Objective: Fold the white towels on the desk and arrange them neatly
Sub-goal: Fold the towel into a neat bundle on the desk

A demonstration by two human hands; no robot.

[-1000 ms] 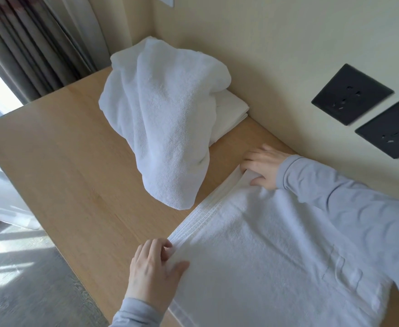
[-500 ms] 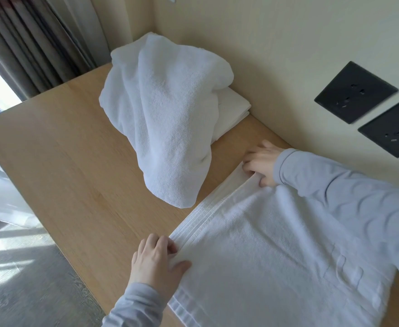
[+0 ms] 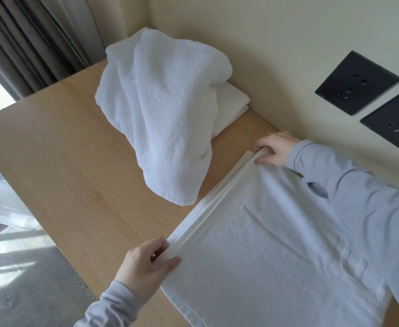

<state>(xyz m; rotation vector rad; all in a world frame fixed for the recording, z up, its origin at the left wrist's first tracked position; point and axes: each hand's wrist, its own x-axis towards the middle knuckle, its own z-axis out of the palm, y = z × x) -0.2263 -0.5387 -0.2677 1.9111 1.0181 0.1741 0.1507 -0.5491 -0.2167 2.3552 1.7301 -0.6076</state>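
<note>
**Both corners pinched, ready to fold the flat towel over**

The tabletop [image 3: 59, 161] fills the left and centre of the frame, pale wood, running back to the wall at the upper right. The flat towel [image 3: 264, 244] I am working on spreads over the lower right, its banded edge running diagonally from lower centre up towards centre right. Above it, at upper centre, a loose towel [image 3: 160, 119] lies heaped and draped over a small folded stack [image 3: 234, 100] against the wall; its hanging tip ends just beside my towel's banded edge.

My left hand [image 3: 144, 265] sits at lower centre, fingers [image 3: 167, 264] closed on the near corner of that edge, thumb on top. My right hand [image 3: 276, 149] is at centre right by the wall, its fingers closed on the far corner.

To do this well, I judge I should lift both corners together and level, keep the edge taut between them so it does not sag, and carry it straight across towards the opposite edge, matching corners before letting go. I should clear the heaped towel's tip, which could catch. The far edge is out of frame, so alignment needs a look.
</note>
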